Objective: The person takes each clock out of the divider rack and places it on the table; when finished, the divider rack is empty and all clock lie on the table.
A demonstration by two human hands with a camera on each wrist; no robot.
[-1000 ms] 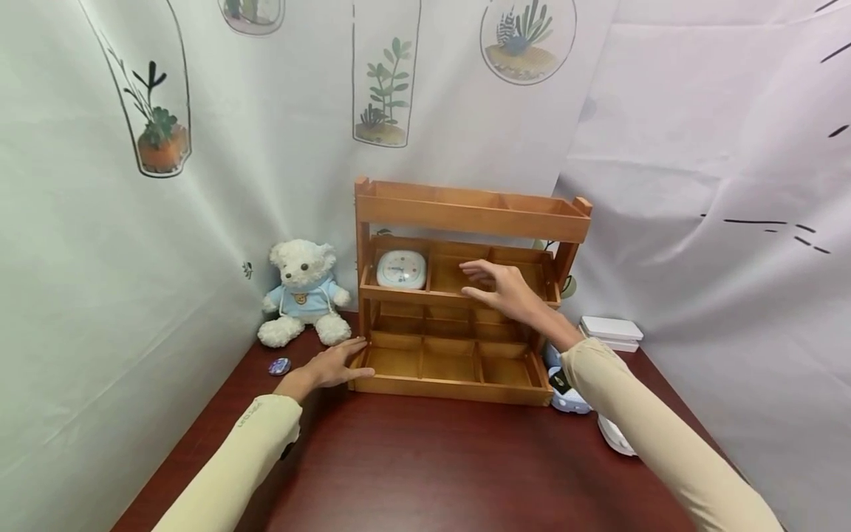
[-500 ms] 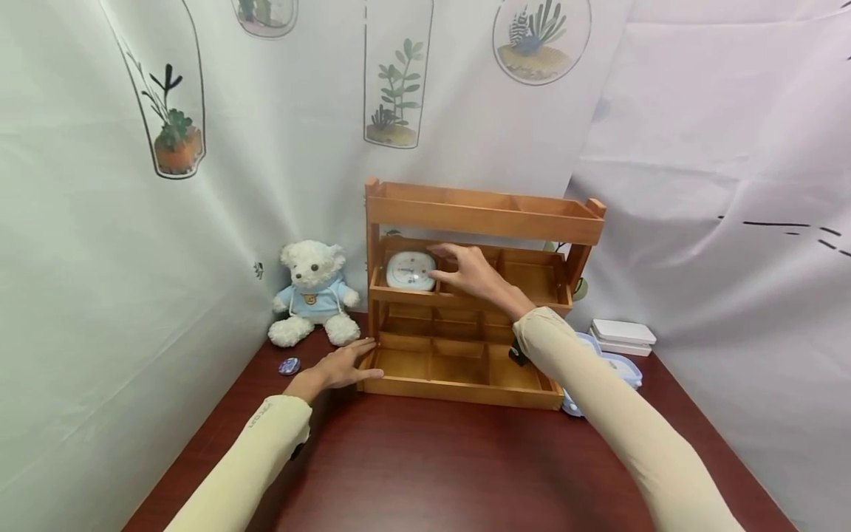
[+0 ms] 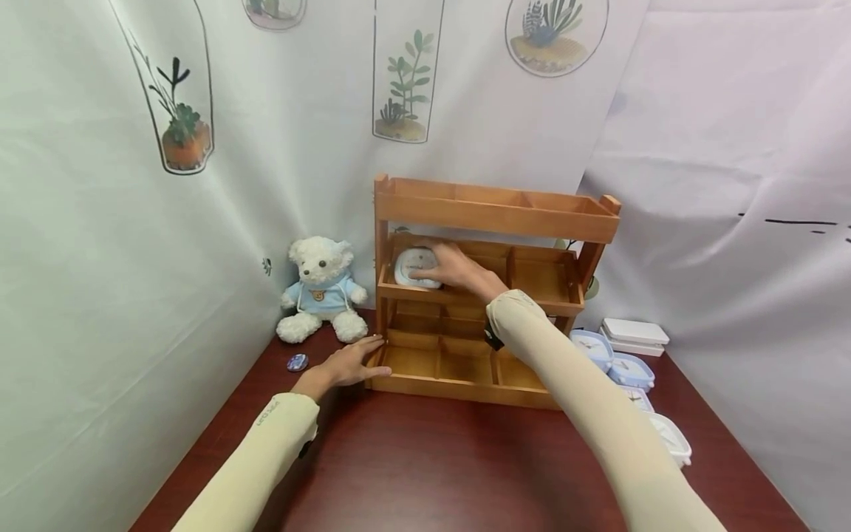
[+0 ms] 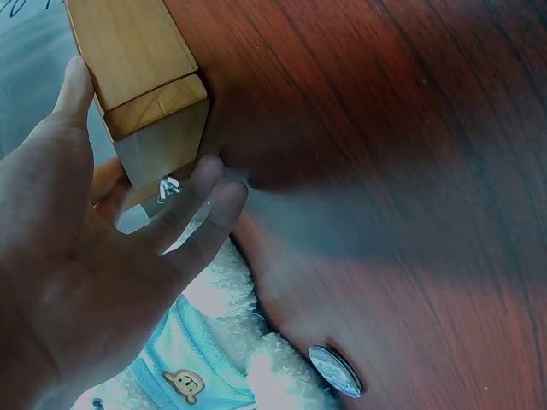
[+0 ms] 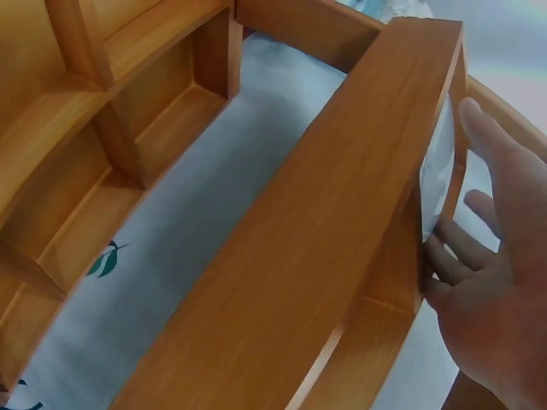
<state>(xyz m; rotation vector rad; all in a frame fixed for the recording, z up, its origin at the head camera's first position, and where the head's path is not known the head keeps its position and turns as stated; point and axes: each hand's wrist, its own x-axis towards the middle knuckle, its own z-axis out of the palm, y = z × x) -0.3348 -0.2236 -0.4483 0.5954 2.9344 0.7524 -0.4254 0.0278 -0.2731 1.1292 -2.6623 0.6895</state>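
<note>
A small white rounded-square clock [image 3: 410, 275] stands in the left compartment of the middle tier of a wooden shelf rack [image 3: 495, 214]. My right hand [image 3: 455, 266] grips the clock from its right side, the thumb across its front and the fingers round its top edge. In the right wrist view the rack's wood hides most of the clock [image 5: 438, 171]. My left hand [image 3: 349, 362] rests with spread, fairly straight fingers on the rack's lower left corner. The left wrist view has that hand [image 4: 111, 256] against the wooden corner [image 4: 154, 107], holding nothing.
A white teddy bear [image 3: 322, 292] in a blue hoodie sits left of the rack, behind a small round patterned disc [image 3: 297, 363]. Several pale blue and white clock-like things [image 3: 631, 371] lie at the right, near white flat boxes [image 3: 634, 334]. A printed curtain [image 3: 319, 133] hangs behind.
My right hand has moved left along the middle tier to the clock and taken hold of it. The left hand stays on the rack's corner. The head view has shifted slightly.
</note>
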